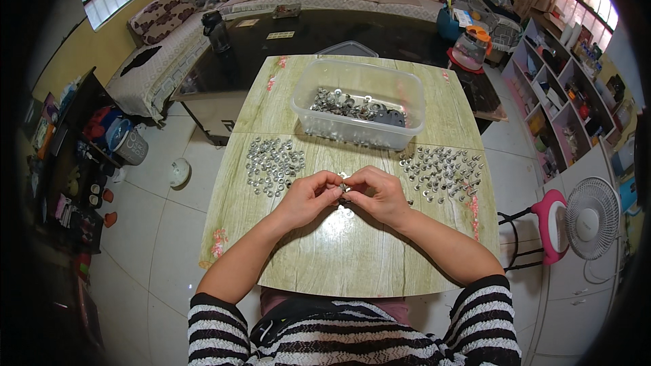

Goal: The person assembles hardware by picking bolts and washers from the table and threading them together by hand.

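Small metal part (pixel 344 190), dark and silvery and mostly covered by fingers, held above the middle of the wood-patterned table (pixel 319 257), in front of the plastic tub. The left hand (pixel 312 195) is nearly closed, its thumb and fingertips pinching the part; the right hand (pixel 380 196) meets it from the other side in a similar pinch, its remaining fingers curled. Whether one piece or several joined pieces lie in this grip cannot be told. Such a part should prove light, stiff and hardly fragile, though smooth metal may slip; its outer edge, between thumb and forefinger, seems the best hold. Counts: two hands; one translucent plastic tub (pixel 359 127), containing many silvery pieces and several dark discs (pixel 388 117), overlapping too much for an exact number; one translucent lid (pixel 347 49) behind it. Two groups flank the hands: silvery nut-like pieces (pixel 271 166) to the left, and screw-like pieces (pixel 444 169) with flat heads to the right. Each comprises several dozen, too crowded to count exactly. Beyond the table's right edge stand one pink-backed chair (pixel 550 227) and one white fan (pixel 591 219).
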{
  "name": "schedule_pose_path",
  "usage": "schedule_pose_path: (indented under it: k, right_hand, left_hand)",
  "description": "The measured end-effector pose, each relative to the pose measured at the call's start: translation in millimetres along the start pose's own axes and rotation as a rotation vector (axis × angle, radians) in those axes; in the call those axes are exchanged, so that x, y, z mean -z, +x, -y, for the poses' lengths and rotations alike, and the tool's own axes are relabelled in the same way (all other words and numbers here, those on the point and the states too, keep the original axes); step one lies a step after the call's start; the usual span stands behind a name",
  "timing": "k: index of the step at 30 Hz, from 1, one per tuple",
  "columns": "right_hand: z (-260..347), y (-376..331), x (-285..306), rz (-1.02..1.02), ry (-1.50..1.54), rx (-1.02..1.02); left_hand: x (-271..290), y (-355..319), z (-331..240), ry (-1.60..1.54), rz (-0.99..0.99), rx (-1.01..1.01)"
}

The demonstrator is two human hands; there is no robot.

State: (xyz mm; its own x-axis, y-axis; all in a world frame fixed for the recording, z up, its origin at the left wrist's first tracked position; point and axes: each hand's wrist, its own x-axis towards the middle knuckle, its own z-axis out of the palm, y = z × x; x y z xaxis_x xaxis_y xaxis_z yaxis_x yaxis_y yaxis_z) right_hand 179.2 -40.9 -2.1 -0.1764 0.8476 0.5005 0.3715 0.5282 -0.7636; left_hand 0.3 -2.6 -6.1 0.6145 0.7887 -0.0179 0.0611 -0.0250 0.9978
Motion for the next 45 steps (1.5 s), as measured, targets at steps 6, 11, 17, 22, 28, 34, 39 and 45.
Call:
schedule_pose_path:
  k: [6, 11, 17, 22, 28, 34, 39, 45]
  right_hand:
    - [-7, -2, -1, -0.054, 0.082, -0.053]
    - [-6, 0, -2, -0.072, 0.047, -0.046]
    - [-13, -2, -2, -0.034, 0.038, -0.113]
    - [-11, -2, -2, -0.007, -0.002, -0.114]
    - [-9, -2, -4, -0.025, -0.048, -0.069]
    - [-3, -2, -7, -0.014, -0.002, -0.046]
    - [-3, -3, -6, 0.002, 0.066, -0.084]
    - [0, -3, -8, 0.002, 0.044, 0.02]
  left_hand:
    - [3, -1, -6, 0.003, 0.008, -0.012]
    - [3, -1, -4, 0.093, 0.014, -0.019]
    - [1, 0, -4, 0.061, -0.019, -0.041]
    - [1, 1, 1, 0.028, -0.04, -0.046]
    - [-2, -1, -6, 0.332, -0.058, -0.124]
    - [3, -1, -7, 0.609, -0.011, -0.157]
    - [-2, -5, -19, 0.453, -0.031, -0.174]
    - [4, -3, -12, 0.429, -0.009, -0.11]
